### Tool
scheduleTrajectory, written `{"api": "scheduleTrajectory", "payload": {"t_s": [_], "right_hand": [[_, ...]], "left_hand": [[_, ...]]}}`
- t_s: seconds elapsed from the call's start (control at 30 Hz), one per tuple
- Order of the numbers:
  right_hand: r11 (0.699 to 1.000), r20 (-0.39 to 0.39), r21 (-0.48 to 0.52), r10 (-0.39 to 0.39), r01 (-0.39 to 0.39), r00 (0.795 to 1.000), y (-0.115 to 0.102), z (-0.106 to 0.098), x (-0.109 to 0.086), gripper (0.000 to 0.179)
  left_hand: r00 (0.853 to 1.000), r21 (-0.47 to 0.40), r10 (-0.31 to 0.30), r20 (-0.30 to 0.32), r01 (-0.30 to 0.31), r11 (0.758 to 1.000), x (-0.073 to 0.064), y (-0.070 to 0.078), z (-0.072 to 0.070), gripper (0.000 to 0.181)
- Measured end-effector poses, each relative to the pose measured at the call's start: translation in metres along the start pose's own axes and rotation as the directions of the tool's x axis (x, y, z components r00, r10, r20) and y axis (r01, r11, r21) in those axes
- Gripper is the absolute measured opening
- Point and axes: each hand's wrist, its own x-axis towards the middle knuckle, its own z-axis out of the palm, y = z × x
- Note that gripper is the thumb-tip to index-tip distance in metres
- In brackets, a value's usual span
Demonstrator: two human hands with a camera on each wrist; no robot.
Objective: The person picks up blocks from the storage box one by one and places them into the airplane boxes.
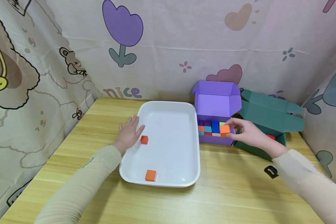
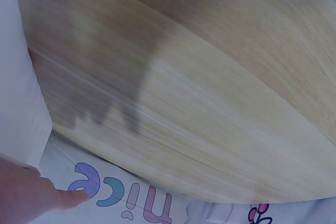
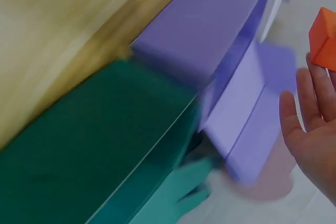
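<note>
My right hand (image 1: 245, 133) pinches an orange cube (image 1: 225, 130) above the front of an open purple box (image 1: 217, 140); the same orange cube (image 3: 324, 40) shows at the fingertips in the right wrist view. Coloured blocks fill the purple box, among them a dark blue block (image 1: 215, 127). At the left rim of the white tray (image 1: 170, 146) my left hand (image 1: 128, 133) rests with its fingers spread, holding nothing. Two orange-red cubes lie in the tray: one cube (image 1: 144, 139) beside the left thumb, the other cube (image 1: 150, 175) near the front edge.
To the right of the purple box stands an open green box (image 1: 253, 146) with a red block (image 1: 271, 137) inside. A small black object (image 1: 271, 171) lies on the wooden table (image 1: 229, 196) below the right forearm. A patterned cloth (image 1: 168, 62) hangs behind the table and along its sides.
</note>
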Motion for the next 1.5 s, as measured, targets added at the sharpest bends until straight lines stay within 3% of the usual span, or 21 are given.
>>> {"api": "scheduleTrajectory", "payload": {"t_s": [0.3,0.6,0.9,1.5], "right_hand": [[0.989,-0.075,-0.052,0.137,-0.141,0.988,0.048,-0.019,-0.028,0.037],[0.966,-0.077,-0.126,0.217,-0.225,0.973,0.072,-0.018,-0.04,0.036],[0.954,-0.008,-0.133,0.271,-0.27,0.962,0.089,-0.02,-0.04,0.036],[0.958,0.13,-0.108,0.277,-0.264,0.952,0.103,-0.021,-0.032,0.029]], "left_hand": [[1.0,-0.012,-0.002,-0.023,0.002,1.0,-0.001,-0.005,0.002,0.067],[1.0,-0.017,-0.004,-0.024,0.003,1.0,-0.003,-0.009,0.003,0.068],[1.0,-0.018,0.0,-0.021,0.0,1.0,-0.002,-0.008,0.004,0.069],[1.0,-0.006,0.006,-0.014,-0.006,1.0,0.001,-0.001,0.002,0.067]]}}
